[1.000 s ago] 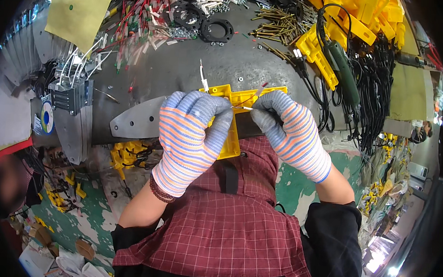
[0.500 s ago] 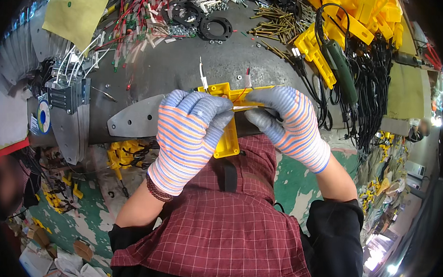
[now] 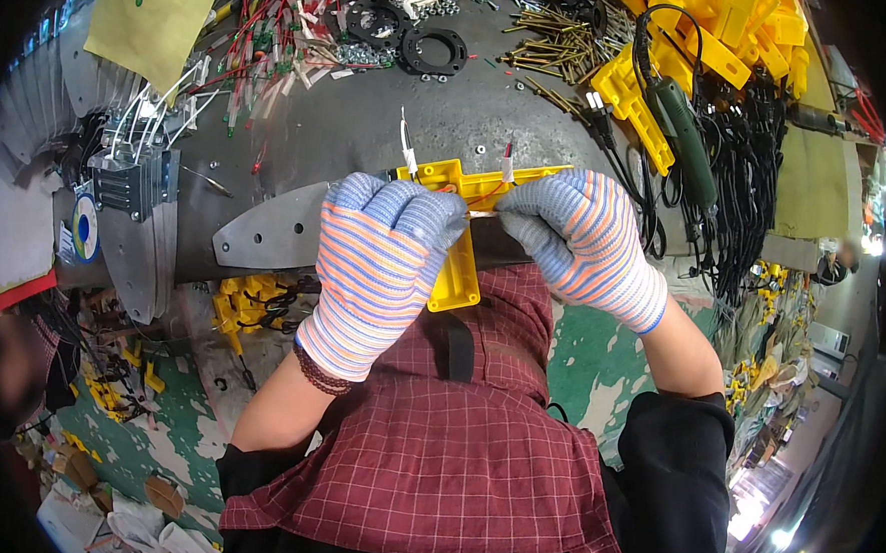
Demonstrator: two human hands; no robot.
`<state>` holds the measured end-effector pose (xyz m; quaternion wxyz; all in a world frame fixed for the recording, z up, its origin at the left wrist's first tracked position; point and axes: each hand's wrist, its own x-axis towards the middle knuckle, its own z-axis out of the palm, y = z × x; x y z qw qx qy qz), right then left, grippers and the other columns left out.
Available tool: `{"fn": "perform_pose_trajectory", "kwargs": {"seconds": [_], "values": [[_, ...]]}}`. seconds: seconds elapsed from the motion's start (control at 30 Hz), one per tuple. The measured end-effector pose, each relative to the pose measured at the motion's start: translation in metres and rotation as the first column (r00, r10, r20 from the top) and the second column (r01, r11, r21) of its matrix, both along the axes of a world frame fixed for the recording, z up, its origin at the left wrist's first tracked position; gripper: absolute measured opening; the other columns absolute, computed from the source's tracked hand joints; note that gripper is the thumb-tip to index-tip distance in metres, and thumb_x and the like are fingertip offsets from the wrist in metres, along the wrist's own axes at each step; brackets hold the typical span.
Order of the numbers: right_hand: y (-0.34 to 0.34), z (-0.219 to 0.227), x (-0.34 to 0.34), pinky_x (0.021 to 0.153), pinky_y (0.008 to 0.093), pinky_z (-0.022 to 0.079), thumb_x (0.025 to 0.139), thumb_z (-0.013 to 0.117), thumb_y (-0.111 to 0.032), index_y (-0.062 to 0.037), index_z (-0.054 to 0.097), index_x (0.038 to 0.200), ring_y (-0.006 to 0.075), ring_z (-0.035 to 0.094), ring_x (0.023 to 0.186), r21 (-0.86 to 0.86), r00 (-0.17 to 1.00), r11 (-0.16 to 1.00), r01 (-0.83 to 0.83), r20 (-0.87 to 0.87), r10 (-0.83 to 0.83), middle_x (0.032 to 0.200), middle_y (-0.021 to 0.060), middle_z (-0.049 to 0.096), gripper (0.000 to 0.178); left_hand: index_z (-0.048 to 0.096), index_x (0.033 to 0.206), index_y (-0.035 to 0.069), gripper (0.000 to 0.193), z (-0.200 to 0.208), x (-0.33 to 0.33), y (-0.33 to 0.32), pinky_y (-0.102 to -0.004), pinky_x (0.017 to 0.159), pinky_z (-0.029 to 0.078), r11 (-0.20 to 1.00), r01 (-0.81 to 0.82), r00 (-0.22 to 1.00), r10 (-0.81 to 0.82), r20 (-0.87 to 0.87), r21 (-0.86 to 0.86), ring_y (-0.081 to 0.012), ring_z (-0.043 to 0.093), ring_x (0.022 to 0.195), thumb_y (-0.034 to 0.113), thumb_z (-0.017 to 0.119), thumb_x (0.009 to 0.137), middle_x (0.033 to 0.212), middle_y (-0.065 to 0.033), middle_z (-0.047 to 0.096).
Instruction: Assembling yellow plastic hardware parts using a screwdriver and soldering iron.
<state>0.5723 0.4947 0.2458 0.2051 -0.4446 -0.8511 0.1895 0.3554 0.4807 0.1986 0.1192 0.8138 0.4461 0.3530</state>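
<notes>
A yellow plastic housing (image 3: 455,285) lies at the bench's near edge, its lower part sticking out towards me. Over its middle, my left hand (image 3: 391,224) and my right hand (image 3: 581,229), both in striped knit gloves, are closed in pinches close together. A thin white wire (image 3: 482,214) spans the small gap between their fingertips; its ends are hidden by the gloves. Beyond the fingers, a white sleeved wire end (image 3: 407,158) and a second wire end with a pale sleeve (image 3: 507,168) stand up from the housing. An orange wire shows inside it.
Left of my left hand lies a flat grey metal plate (image 3: 275,233). Red-wired parts (image 3: 296,28), black rings (image 3: 434,52) and brass screws (image 3: 560,42) are heaped at the back. On the right are yellow housings (image 3: 736,37), a green-handled tool (image 3: 686,139) and black power cords (image 3: 743,182).
My fingertips have come closer together, and less of the white wire shows between them. My right fingers have closed more, and the housing has shifted slightly.
</notes>
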Motion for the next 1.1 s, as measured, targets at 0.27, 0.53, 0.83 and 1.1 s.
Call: {"fn": "perform_pose_trajectory", "kwargs": {"seconds": [0.27,0.53,0.83,1.1], "values": [[0.001,-0.001,-0.001,0.061,0.0433,0.052,0.08,0.071,-0.023,-0.0127,0.071,0.092,0.0341,0.065,0.068,0.036,0.996,0.999,-0.036,0.084,0.033,0.071,0.0116,0.066,0.016,0.072,0.101,0.013,0.027,0.005,0.004,0.0,-0.0403,0.077,0.045,1.0,0.002,1.0,-0.002,-0.03,0.008,-0.0264,0.059,0.082,0.022,0.075,0.076,0.087,-0.0053,0.066],[-0.005,-0.007,0.005,0.065,0.0405,0.048,0.078,0.073,-0.023,-0.0145,0.071,0.093,0.0289,0.061,0.072,0.152,0.998,0.987,-0.047,0.04,0.041,0.08,0.0062,0.065,0.017,0.071,0.095,0.012,0.018,0.007,0.004,-0.001,-0.0416,0.077,0.044,1.0,0.015,0.999,-0.016,0.046,0.018,-0.028,0.058,0.083,0.015,0.072,0.077,0.089,-0.0055,0.065],[-0.003,-0.01,0.005,0.06,0.0412,0.046,0.077,0.072,-0.021,-0.0142,0.07,0.09,0.0281,0.059,0.066,0.24,0.997,0.968,-0.073,0.054,0.062,0.071,0.0059,0.06,0.015,0.071,0.097,0.019,0.025,-0.003,0.002,-0.001,-0.0397,0.072,0.043,0.984,0.038,0.994,-0.019,-0.105,0.176,-0.0223,0.053,0.08,0.019,0.069,0.071,0.09,0.0011,0.06],[0.002,-0.004,0.011,0.061,0.0394,0.049,0.075,0.073,-0.017,-0.0124,0.07,0.088,0.028,0.059,0.066,0.191,0.976,0.958,-0.216,0.022,0.216,0.076,0.0062,0.061,0.014,0.072,0.09,0.018,0.023,-0.007,-0.001,-0.002,-0.0396,0.071,0.044,0.974,0.095,0.994,-0.08,-0.08,0.203,-0.0209,0.053,0.079,0.018,0.068,0.067,0.085,0.0022,0.06]]}}
